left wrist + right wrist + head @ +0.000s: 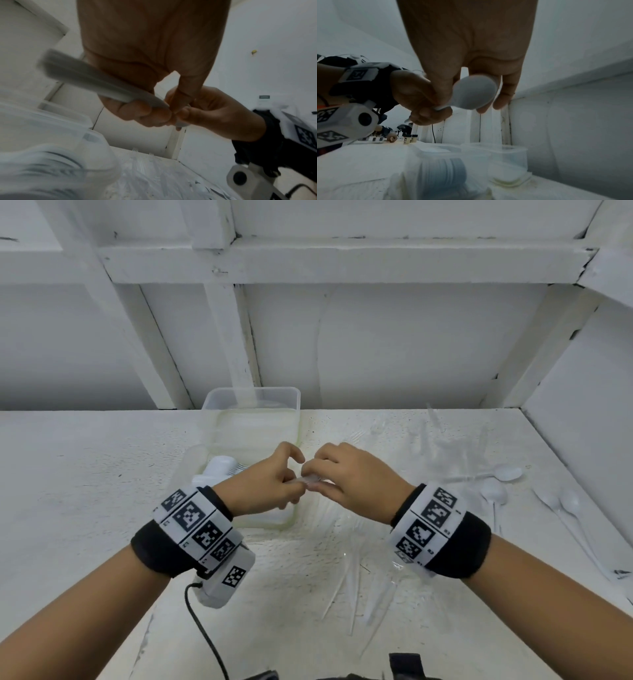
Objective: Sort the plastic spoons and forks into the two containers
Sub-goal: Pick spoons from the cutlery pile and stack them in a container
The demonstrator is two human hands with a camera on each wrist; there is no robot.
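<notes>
Stretching across the whole lower view, the white table (pixel 85 474) carries everything, backed by a white framed wall (pixel 376 344). Two clear plastic containers stand one behind the other left of centre: the far container (pixel 251 400) sits against the wall, and the near container (pixel 200 460) holds a stack of white spoons (pixel 219 469) lying on their sides. Both hands meet above the near container's right edge. The left hand (pixel 270 479) has its fingers (pixel 137 109) curled round a blurred bundle of pale handles (pixel 96 79), gripping it near one end. The right hand (pixel 349 479) touches the left at the fingertips, and its fingers (pixel 503 100) are bent behind a white spoon (pixel 475 92), whose bowl faces the right wrist camera while its neck is pinched between thumb and fingers where the two hands join. To the right on the table lie loose white spoons (pixel 503 474), well apart from the containers, and clear forks (pixel 442 436) are scattered nearer the wall and in front of the hands, hard to make out against the white surface. Marker-printed bands (pixel 195 522) wrap both wrists.
</notes>
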